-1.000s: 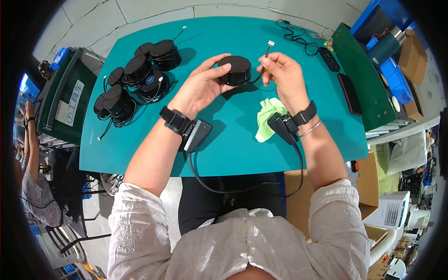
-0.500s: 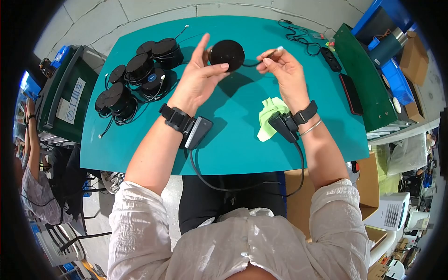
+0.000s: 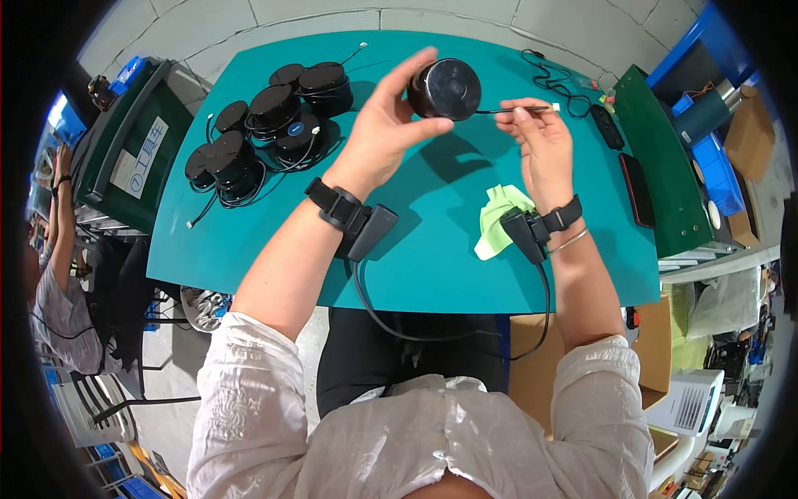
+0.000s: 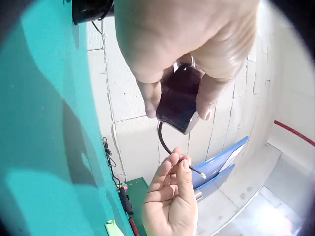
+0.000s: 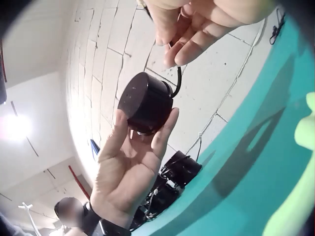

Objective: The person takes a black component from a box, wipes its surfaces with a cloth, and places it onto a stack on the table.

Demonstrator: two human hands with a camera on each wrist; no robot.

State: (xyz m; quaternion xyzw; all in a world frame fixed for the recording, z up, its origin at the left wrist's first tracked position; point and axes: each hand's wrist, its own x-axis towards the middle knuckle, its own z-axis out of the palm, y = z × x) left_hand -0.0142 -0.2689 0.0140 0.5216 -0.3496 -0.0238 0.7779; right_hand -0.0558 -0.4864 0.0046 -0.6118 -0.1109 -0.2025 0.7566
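Observation:
My left hand (image 3: 378,137) holds a black cylindrical device (image 3: 449,90) above the table, its round face tilted toward the head camera. In the left wrist view, the fingers and thumb grip the device (image 4: 179,96) from opposite sides. A thin black cable (image 3: 492,111) runs from its side to my right hand (image 3: 540,145), which pinches it between thumb and fingers. The white connector (image 3: 556,107) at the cable's end sticks out past those fingertips. In the right wrist view, the device's side wall (image 5: 152,105) shows, with the cable leaving near its upper edge.
Several similar black devices (image 3: 274,108) with cables stand grouped on the left of the green table (image 3: 432,266). A light green cloth (image 3: 499,220) lies near my right wrist. Farther right are a coiled black cable (image 3: 549,79), a power strip (image 3: 607,126) and a dark red-edged phone-like slab (image 3: 636,190).
The device has been turned so its round face now shows toward the head camera, and moved up and right with both hands. The cable now stretches straighter, its connector pointing right.

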